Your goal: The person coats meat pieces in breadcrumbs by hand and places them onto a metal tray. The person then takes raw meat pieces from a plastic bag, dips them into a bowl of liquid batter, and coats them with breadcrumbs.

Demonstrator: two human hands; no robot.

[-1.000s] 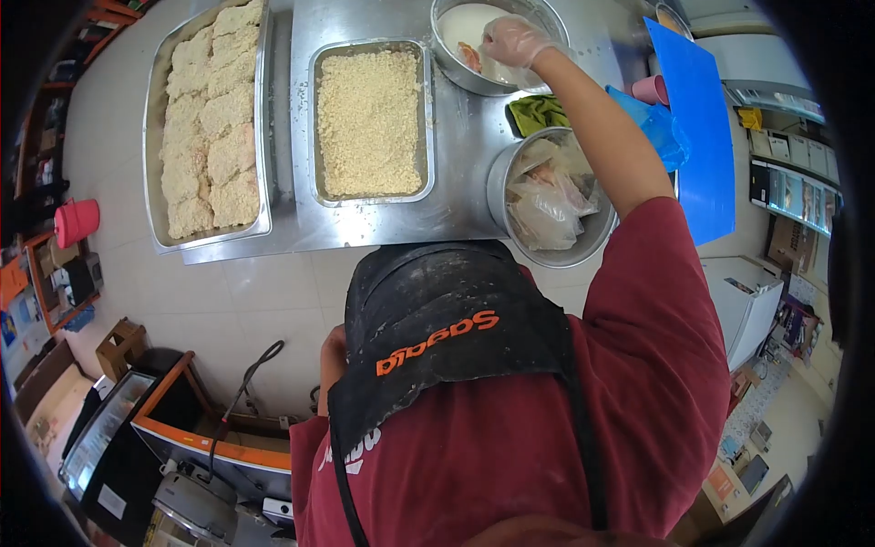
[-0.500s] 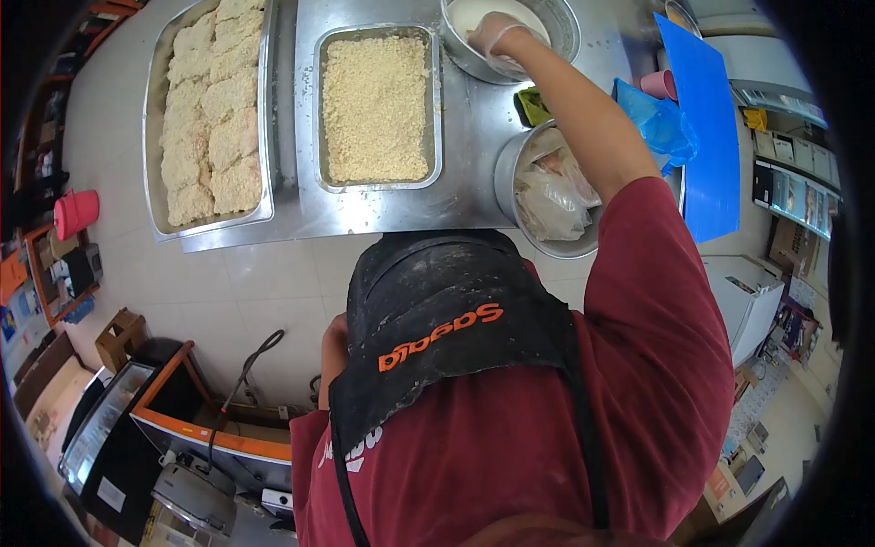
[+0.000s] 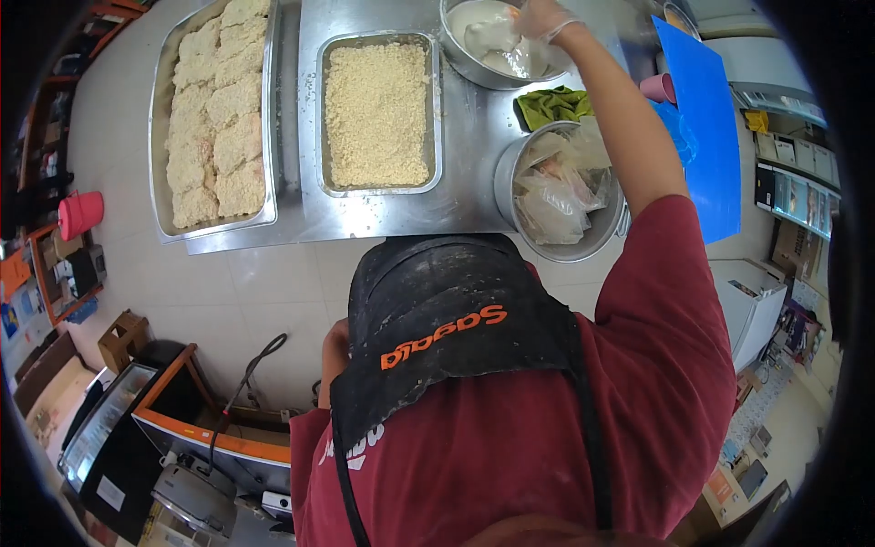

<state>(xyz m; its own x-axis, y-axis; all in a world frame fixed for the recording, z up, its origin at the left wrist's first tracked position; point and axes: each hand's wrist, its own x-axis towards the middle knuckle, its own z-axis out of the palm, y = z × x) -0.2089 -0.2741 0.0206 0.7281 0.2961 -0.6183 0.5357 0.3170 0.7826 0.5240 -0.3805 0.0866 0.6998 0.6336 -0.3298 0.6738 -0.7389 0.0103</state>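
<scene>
My right hand (image 3: 547, 20), in a clear plastic glove, is over the far rim of the metal bowl (image 3: 474, 66) at the top. Its fingers are closed on a wet, batter-coated piece (image 3: 492, 36), probably meat, that rests in the white batter. My left hand is out of sight; only part of that arm shows beside the black apron. Left of the bowl stands a metal tray of pale crumbs (image 3: 378, 114). Further left, a larger tray (image 3: 271, 173) holds several crumb-coated pieces (image 3: 239, 141) laid in two rows.
A metal pot (image 3: 606, 239) with crumpled plastic bags (image 3: 556, 205) stands at the table's near edge. A green cloth (image 3: 553, 107) lies between pot and bowl. To the right are a blue board (image 3: 715, 137), a blue plastic bag (image 3: 673, 128) and a pink cup (image 3: 658, 87).
My right hand has come up and to the right out of the batter, and a coated piece now shows at its fingers. The green cloth and pot are less covered by my arm.
</scene>
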